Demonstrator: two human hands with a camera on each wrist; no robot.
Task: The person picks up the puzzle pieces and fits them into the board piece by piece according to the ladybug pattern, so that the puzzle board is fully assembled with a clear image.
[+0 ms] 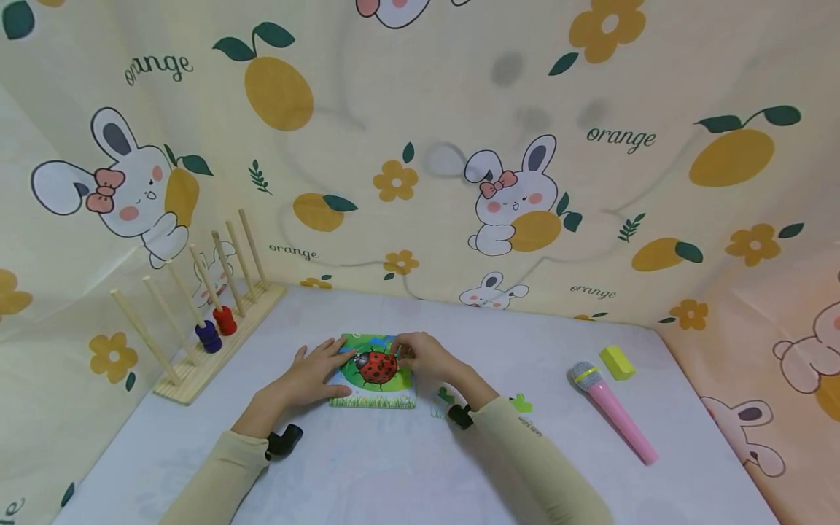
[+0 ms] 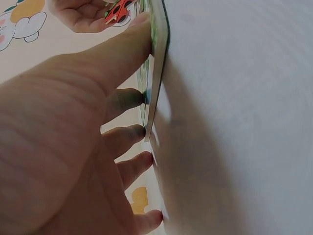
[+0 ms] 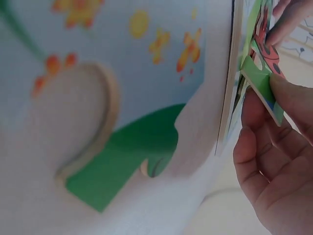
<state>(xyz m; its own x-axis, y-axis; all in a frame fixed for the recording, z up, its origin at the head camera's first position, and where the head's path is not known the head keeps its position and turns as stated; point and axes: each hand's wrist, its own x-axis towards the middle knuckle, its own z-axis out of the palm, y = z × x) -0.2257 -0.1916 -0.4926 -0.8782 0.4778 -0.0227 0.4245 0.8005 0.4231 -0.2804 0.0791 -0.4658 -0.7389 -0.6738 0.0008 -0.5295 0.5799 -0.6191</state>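
A ladybug jigsaw puzzle in a flat square board lies on the table. My left hand rests on its left side with spread fingers, thumb and fingertips along the edge in the left wrist view. At the board's right side, my right hand pinches a puzzle piece between thumb and fingers. That piece is green with part of the red ladybug and is tilted up from the board. Under the right wrist lies a loose puzzle piece, pale blue and green with flowers. A green piece shows beside the right sleeve.
A wooden peg rack with blue rings and red rings stands at the left. On the right lie a pink toy microphone and a yellow block. A patterned cloth hangs behind the table.
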